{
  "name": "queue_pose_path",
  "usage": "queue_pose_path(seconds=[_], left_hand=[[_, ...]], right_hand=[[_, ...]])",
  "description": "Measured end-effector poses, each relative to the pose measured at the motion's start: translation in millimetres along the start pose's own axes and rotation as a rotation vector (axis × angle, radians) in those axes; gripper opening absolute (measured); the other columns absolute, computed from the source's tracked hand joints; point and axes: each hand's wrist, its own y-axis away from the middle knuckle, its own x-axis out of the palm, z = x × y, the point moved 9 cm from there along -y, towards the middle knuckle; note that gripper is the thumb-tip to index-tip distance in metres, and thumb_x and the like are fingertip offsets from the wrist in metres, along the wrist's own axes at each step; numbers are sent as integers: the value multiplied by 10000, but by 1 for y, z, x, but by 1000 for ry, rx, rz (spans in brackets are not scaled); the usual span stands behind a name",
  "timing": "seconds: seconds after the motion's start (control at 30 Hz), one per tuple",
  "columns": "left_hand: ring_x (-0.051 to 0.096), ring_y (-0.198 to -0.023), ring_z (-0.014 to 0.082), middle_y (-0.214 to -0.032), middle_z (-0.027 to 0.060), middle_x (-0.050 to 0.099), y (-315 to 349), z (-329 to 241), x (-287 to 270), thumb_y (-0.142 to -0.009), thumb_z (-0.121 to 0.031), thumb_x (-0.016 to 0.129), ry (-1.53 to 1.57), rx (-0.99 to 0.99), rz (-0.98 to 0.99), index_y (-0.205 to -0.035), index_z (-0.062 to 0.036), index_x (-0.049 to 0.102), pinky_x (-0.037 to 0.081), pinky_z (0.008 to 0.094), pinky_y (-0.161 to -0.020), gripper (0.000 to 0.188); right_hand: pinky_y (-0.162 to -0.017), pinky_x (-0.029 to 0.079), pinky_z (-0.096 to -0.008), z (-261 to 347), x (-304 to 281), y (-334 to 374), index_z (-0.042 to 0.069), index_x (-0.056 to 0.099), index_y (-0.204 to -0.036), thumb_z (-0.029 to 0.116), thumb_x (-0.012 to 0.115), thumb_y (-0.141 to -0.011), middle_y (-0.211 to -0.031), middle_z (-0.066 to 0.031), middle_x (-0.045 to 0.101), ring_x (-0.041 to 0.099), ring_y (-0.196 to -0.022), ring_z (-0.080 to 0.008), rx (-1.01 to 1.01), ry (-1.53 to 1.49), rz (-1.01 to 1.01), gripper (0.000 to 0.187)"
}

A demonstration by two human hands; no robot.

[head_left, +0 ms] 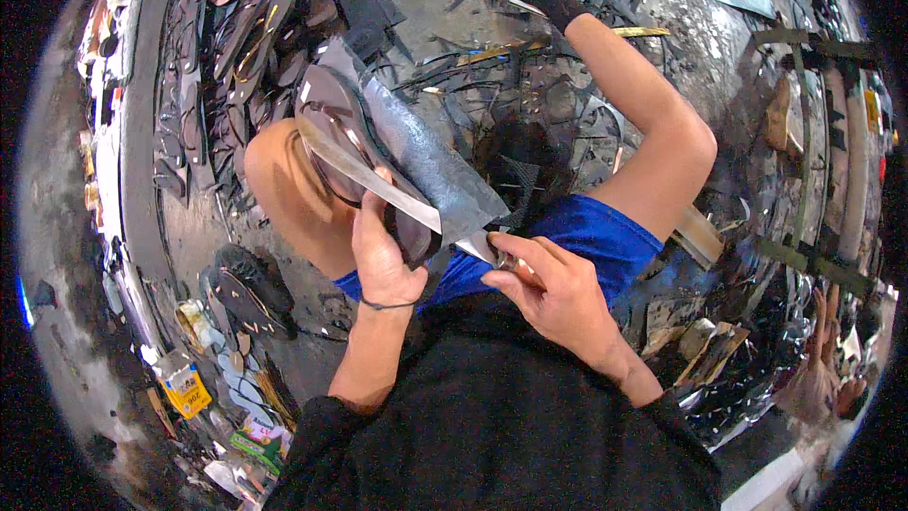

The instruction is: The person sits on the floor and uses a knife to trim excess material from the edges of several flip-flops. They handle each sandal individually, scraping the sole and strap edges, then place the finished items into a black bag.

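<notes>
Trimming work, by the look of it: left hand (383,260) is wrapped around a dark oval sole piece (331,118) with a grey sheet (426,156) laid against it, fingers closed on the lower end, the whole stack propped over the bare left knee (284,180). Right hand (549,289) sits just right of the sole piece, fingers clamped on the handle of a long knife (378,185); blade runs up and left across the sole's face.

Risks, judged from this pose:
- Blade lies close above the left-hand fingers; a slip along the edge could bring it onto them.
- Knee is directly behind the sole piece, uncovered; a cut that breaks through or skids off could reach skin.
- Grey sheet hangs loose right of the sole; if it shifts, the cut line may wander.

Floor beyond the sole is littered with dark offcuts (530,95); stacked finished soles (255,19) lie up and left of it.
</notes>
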Motion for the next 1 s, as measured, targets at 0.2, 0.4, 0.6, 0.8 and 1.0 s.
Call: queue_pose_path(seconds=[0.2,0.4,0.6,0.8,1.0], left_hand=[[540,-1264,240,-1410,44,535,10,-14,9,-1054,-402,453,86,117,48,-1433,-103,469,451,419,-1064,482],[534,-1266,242,-1390,64,551,14,-7,-4,-1067,-384,432,34,139,92,-1424,-69,458,410,425,-1095,477],[639,-690,115,-830,1,664,27,-18,5,-1015,-446,546,45,99,1,-990,-121,632,537,274,-621,338],[610,-587,97,-740,-8,630,28,-25,19,-982,-493,588,17,108,22,-903,-149,629,478,242,-462,355],[630,-617,134,-781,31,658,28,-25,26,-986,-462,597,154,68,-11,-942,-113,649,484,254,-465,355]], right_hand=[[-594,561,-376,-9,-9,26,103,679,-1180,227,744,-888,-793,-117,675,676,-650,-259,58,62,57,324],[-592,555,-376,-12,9,-3,47,692,-1129,260,717,-914,-822,-163,699,685,-640,-269,78,-88,95,304],[-645,560,-395,-27,44,-37,17,686,-1135,174,682,-865,-853,-195,705,711,-704,-299,102,-155,176,312],[-614,556,-392,-32,63,-61,77,694,-1167,185,687,-855,-919,-183,712,708,-665,-270,-77,-262,-16,330],[-691,554,-368,-23,83,-98,36,708,-1105,146,672,-910,-930,-178,729,729,-827,-255,-205,-161,-84,226]])
